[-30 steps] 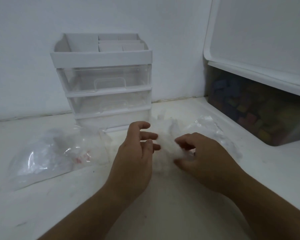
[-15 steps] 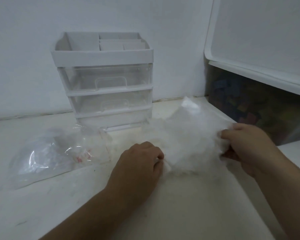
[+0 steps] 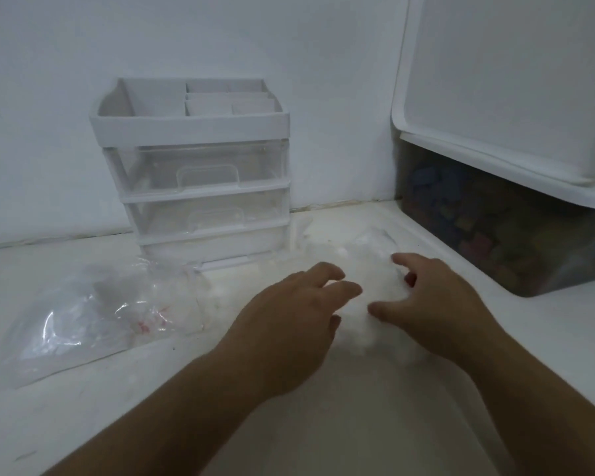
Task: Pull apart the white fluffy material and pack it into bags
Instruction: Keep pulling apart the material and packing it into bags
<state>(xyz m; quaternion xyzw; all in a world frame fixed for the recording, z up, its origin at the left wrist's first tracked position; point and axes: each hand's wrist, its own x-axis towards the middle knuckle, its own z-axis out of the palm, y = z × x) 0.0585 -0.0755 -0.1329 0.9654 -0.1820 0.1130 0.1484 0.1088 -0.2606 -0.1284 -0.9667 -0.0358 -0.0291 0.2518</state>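
Nearest, left hand [image 3: 289, 324] with fingers loosely bent and spread, tips resting on the fluff [image 3: 368, 290]. Right hand [image 3: 440, 304] cupped round its other side, thumb and forefinger wide apart; firm grip or not, cannot tell. Between them on the smooth white worktop [image 3: 323, 424]: a soft, wispy white clump, ragged at the edges. Left, crinkled glossy clear bags [image 3: 93, 314] with red print. Behind, a white drawer unit [image 3: 200, 173], drawers see-through. Far right, a smoky tub [image 3: 502, 245] of coloured blocks under a white lid [image 3: 495, 80].
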